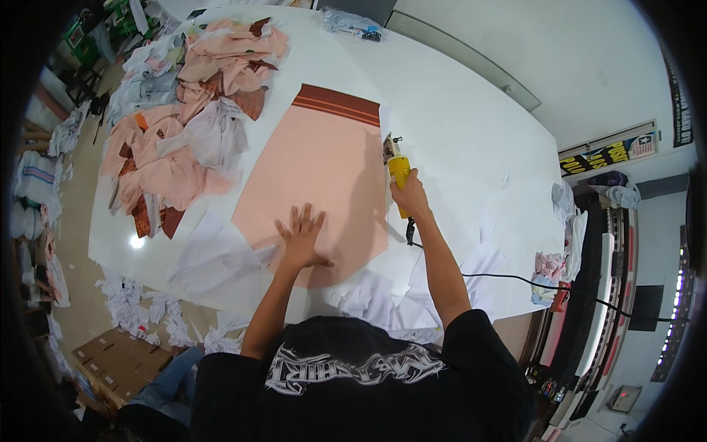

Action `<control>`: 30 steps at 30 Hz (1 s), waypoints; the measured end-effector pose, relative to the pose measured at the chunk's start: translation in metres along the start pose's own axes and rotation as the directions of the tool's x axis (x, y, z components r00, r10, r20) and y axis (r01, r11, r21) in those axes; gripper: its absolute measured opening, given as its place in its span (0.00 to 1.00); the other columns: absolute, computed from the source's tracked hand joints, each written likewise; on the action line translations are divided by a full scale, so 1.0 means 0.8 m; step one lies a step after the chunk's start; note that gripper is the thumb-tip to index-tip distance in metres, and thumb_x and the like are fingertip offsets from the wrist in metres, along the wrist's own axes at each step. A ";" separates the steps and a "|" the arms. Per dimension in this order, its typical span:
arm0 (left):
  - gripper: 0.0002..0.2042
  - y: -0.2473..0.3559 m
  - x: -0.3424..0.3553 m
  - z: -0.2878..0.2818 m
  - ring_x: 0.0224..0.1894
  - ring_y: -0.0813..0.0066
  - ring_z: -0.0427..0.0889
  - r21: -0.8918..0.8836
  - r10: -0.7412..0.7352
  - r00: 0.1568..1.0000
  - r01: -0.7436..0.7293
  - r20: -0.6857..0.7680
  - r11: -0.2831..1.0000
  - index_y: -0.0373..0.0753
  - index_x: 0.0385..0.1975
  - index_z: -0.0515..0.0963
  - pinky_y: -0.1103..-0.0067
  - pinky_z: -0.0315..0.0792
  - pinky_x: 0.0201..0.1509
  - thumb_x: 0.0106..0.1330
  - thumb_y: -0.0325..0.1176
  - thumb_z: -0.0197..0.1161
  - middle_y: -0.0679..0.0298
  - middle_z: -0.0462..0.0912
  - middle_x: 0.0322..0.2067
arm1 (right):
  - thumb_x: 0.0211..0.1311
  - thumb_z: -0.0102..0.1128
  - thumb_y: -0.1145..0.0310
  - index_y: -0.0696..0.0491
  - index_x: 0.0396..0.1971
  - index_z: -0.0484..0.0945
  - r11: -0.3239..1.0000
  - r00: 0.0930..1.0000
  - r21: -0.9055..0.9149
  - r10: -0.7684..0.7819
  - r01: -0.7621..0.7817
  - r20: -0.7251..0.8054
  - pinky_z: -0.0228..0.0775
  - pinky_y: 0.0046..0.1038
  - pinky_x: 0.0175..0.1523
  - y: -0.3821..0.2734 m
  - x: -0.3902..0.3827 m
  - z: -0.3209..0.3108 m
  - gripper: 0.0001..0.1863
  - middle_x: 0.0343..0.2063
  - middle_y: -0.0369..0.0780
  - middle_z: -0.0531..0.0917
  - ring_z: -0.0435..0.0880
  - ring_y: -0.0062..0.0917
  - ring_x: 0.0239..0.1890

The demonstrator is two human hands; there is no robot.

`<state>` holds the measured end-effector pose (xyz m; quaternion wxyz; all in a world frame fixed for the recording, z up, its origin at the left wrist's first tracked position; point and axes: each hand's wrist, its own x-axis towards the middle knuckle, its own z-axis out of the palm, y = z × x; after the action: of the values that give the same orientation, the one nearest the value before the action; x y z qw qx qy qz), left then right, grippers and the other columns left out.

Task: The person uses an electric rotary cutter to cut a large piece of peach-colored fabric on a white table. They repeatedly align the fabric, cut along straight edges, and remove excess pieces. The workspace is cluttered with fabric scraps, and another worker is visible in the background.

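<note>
A peach fabric panel [317, 162] with a rust-brown striped band [339, 105] along its far edge lies flat on the white table. My left hand [300, 239] rests palm down on its near part, fingers spread. At the panel's right edge, my right hand [411, 195] is wrapped round the yellow body of a handheld electric fabric cutter [398, 168]. The cutter's metal head [390, 147] points away from me, beside the panel's upper right edge. Whether its blade touches the cloth cannot be made out.
The cutter's black cord [508, 277] runs off to the right. Heaped peach, white and brown cloth pieces [191, 110] cover the table's left side. White scraps [368, 298] lie at the near edge. A clear plastic bag [352, 23] sits at the far edge.
</note>
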<state>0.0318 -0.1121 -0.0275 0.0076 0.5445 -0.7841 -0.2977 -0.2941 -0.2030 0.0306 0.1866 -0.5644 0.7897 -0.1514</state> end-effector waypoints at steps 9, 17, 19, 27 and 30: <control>0.70 0.011 -0.008 -0.015 0.81 0.33 0.29 0.040 0.006 1.000 -0.007 0.004 0.999 0.52 0.81 0.51 0.22 0.24 0.67 0.31 0.63 0.83 0.47 0.37 0.81 | 0.64 0.62 0.51 0.66 0.46 0.62 1.000 1.000 -0.008 -0.019 0.019 -0.008 0.82 0.52 0.40 -0.024 0.108 -0.001 0.31 0.35 0.67 0.83 0.87 0.62 0.37; 0.68 0.015 -0.006 -0.018 0.81 0.32 0.30 0.045 -0.016 0.999 0.013 0.049 0.999 0.51 0.80 0.52 0.22 0.26 0.67 0.33 0.61 0.84 0.46 0.39 0.81 | 0.64 0.61 0.52 0.63 0.50 0.62 0.999 0.999 -0.036 0.016 -0.015 0.031 0.83 0.50 0.45 -0.049 0.174 -0.003 0.31 0.40 0.64 0.84 0.87 0.59 0.42; 0.69 0.016 -0.006 -0.020 0.81 0.32 0.29 0.047 -0.022 0.998 0.019 0.059 0.999 0.51 0.80 0.52 0.22 0.27 0.67 0.32 0.60 0.85 0.47 0.39 0.81 | 0.64 0.62 0.52 0.64 0.51 0.62 0.998 0.999 -0.053 0.027 -0.025 0.027 0.83 0.50 0.46 -0.051 0.185 -0.002 0.31 0.41 0.64 0.84 0.87 0.59 0.43; 0.72 0.010 -0.005 -0.010 0.82 0.40 0.26 -0.035 -0.034 0.999 0.035 0.029 0.999 0.59 0.81 0.50 0.23 0.22 0.67 0.27 0.58 0.87 0.55 0.35 0.82 | 0.63 0.62 0.49 0.67 0.51 0.61 0.999 1.000 -0.029 0.027 -0.026 0.005 0.82 0.50 0.47 -0.054 0.198 0.006 0.35 0.40 0.68 0.83 0.86 0.61 0.43; 0.72 0.008 -0.006 -0.007 0.82 0.40 0.25 -0.041 -0.021 1.000 0.022 0.016 0.999 0.59 0.81 0.49 0.23 0.22 0.67 0.27 0.58 0.87 0.55 0.34 0.83 | 0.62 0.62 0.50 0.67 0.52 0.61 0.999 0.999 -0.026 0.036 -0.037 -0.012 0.82 0.50 0.48 -0.057 0.201 0.011 0.36 0.42 0.69 0.82 0.86 0.61 0.44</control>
<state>0.0301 -0.1090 -0.0186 0.0096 0.5503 -0.7720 -0.3180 -0.2989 -0.3701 0.0234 0.1771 -0.5514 0.8030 -0.1409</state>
